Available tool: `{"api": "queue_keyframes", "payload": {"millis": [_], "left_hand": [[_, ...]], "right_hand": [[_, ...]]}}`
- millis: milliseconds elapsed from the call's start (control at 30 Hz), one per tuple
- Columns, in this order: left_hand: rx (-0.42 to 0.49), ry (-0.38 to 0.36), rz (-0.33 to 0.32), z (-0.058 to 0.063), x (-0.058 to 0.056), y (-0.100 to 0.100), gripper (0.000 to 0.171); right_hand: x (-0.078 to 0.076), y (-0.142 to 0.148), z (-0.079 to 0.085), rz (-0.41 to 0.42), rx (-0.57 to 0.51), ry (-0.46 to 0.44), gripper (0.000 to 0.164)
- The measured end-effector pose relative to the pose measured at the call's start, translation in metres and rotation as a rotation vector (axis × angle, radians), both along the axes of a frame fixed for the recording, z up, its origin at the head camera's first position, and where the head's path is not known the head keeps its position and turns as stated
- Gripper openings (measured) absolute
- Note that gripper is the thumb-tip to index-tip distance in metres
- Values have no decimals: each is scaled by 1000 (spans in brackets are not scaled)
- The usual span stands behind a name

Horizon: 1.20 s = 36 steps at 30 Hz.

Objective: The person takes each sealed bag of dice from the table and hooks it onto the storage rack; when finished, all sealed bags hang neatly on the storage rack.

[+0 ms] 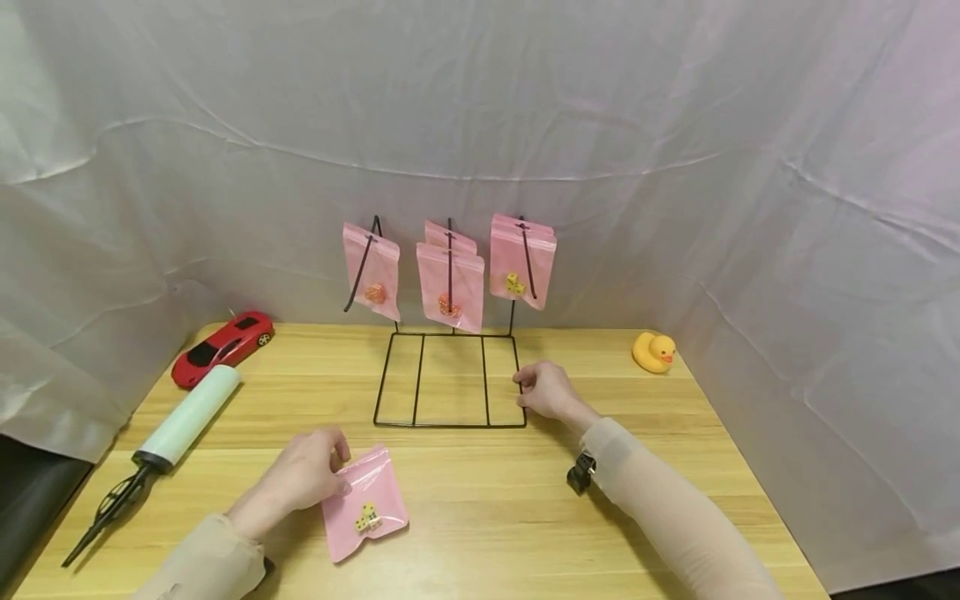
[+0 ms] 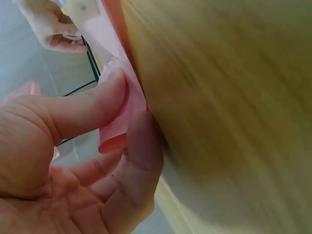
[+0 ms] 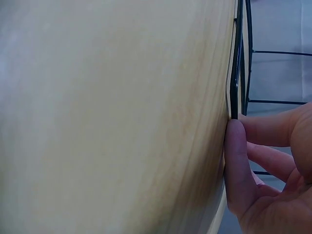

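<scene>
Near the front of the table, my left hand [image 1: 303,471] pinches the edge of a pink zip bag [image 1: 382,479] between thumb and index finger. Yellow dice [image 1: 367,517] show through its lower part. In the left wrist view the thumb [image 2: 97,105] presses the pink film against the index finger. My right hand [image 1: 549,390] pinches the right side of the base of a black wire rack [image 1: 450,426]. Thumb and index finger meet on that wire [image 3: 235,92] in the right wrist view. Pink bags hang from the rack's hooks: left [image 1: 382,267], middle [image 1: 465,275] and right [image 1: 506,254].
At the left lie a red toy car [image 1: 225,346] and a pale green hand pump [image 1: 191,417] with a black end. A yellow rubber duck [image 1: 654,352] sits at the back right. Grey cloth [image 1: 465,100] hangs behind and beside the wooden table [image 1: 510,517].
</scene>
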<state>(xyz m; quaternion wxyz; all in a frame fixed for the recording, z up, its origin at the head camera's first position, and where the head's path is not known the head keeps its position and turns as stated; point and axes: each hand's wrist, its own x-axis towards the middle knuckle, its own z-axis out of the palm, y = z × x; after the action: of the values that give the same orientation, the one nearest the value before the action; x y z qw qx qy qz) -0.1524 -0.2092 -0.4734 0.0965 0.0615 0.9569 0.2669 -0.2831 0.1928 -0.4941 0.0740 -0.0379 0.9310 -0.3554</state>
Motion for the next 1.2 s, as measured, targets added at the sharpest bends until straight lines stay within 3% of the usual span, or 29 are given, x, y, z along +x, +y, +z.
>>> {"api": "queue_keyframes", "payload": {"millis": [267,400,567,833,1200], "left_hand": [[-18,-23,-72,10,0,-5,27],[84,-59,-110,18,-2,-10,26],[207,-41,-123,19,-3,-15,31],[413,81,-173,18,-6,-18,13],[494,398,-114,32,-1,-18,21]], "right_hand": [[0,-1,0,5,5,2,40],[0,-1,1,-2,1,-5,39],[1,-1,1,1,10,2,38],[2,0,0,15,30,27,38],[2,0,1,12,29,27,37]]}}
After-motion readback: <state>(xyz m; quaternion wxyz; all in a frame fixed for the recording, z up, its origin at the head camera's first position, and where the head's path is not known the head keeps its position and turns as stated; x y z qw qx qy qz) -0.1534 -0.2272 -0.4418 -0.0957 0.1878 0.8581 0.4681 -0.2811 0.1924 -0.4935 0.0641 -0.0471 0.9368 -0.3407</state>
